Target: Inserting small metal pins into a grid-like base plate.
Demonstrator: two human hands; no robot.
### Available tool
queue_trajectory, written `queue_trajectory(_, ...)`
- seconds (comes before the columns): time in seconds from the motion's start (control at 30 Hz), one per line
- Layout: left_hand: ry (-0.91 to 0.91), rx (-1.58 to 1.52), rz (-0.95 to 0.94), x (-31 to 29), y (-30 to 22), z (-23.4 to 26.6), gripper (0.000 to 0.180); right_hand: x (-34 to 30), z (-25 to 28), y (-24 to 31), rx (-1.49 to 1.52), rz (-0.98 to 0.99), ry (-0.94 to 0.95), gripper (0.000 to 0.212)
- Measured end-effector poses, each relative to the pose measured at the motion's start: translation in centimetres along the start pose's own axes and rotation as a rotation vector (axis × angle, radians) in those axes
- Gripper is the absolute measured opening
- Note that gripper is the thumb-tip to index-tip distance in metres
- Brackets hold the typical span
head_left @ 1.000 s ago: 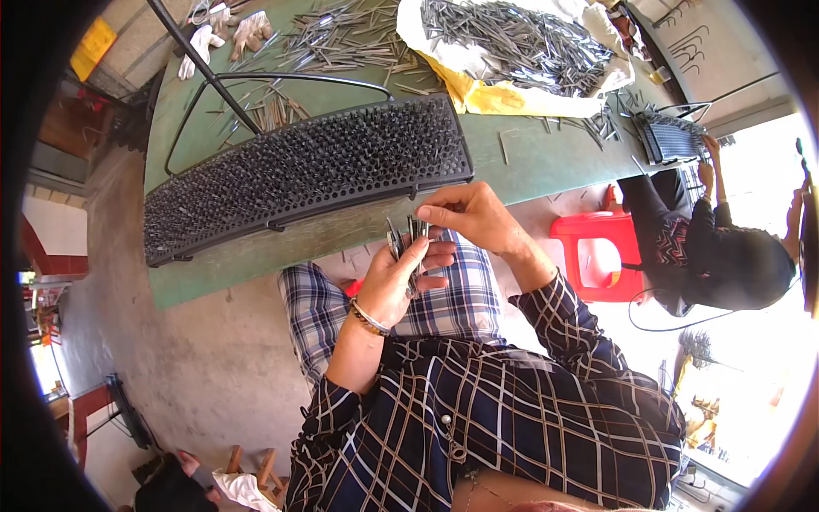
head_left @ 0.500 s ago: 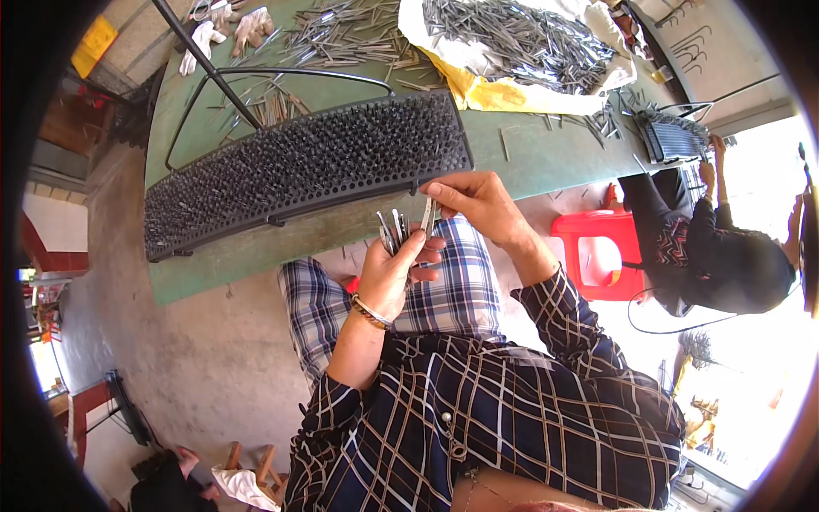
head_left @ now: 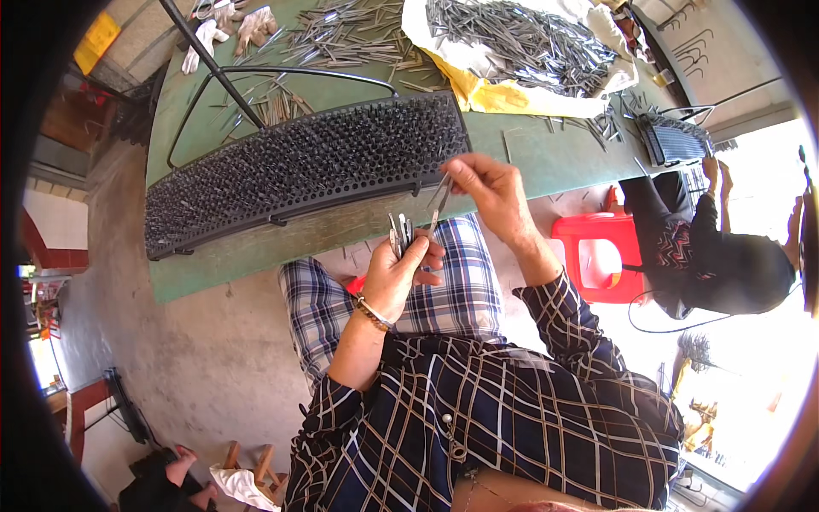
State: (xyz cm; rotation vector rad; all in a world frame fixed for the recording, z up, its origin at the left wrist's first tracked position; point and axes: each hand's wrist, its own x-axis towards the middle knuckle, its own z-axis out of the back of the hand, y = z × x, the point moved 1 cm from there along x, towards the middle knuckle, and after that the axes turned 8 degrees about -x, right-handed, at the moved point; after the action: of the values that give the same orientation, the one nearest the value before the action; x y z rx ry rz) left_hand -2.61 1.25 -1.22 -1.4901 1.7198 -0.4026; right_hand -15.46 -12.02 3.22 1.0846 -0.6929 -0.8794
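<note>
My left hand [head_left: 397, 277] is closed round a small bunch of slim metal pieces [head_left: 402, 229] that look like tweezers, their ends sticking up past the thumb. Just above it and to the right, my right hand [head_left: 493, 200] pinches one slim metal piece [head_left: 440, 192] between thumb and fingertips, in front of the rack's near right corner. Its lower end is close to a piece standing out of my left hand; whether they touch I cannot tell. A long black rack [head_left: 299, 166] full of small holes leans on the green table [head_left: 200, 277], many dark pieces standing in it.
A white and yellow sack [head_left: 512, 101] lies spread at the back, heaped with metal pieces. More lie loose beside gloves [head_left: 256, 27]. A metal rod frame [head_left: 226, 78] rises behind the rack. At right, another person [head_left: 725, 247] works at a similar rack, near a red stool [head_left: 597, 256].
My right hand has moved up and slightly right, away from my left hand, with a slim metal piece in its fingers. My left hand has stayed nearly still.
</note>
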Motion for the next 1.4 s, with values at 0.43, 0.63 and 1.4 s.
queue_trajectory(0.43, -0.061, -0.063, 0.076, 0.0, 0.0, 0.3, 0.022, 4.2, 0.5, -0.9, -0.301, 0.337, 0.021, 0.012)
queue_trajectory(0.63, -0.047, -0.064, 0.110, 0.2, 0.0, 0.4, 0.020, 3.5, 0.1, -0.5, -0.462, 0.488, -0.028, 0.014)
queue_trajectory(1.4, -0.062, -0.150, 0.037, 0.2, -0.2, 0.3, 0.020, 2.4, -0.1, -0.3, -0.503, 0.450, -0.157, 0.019)
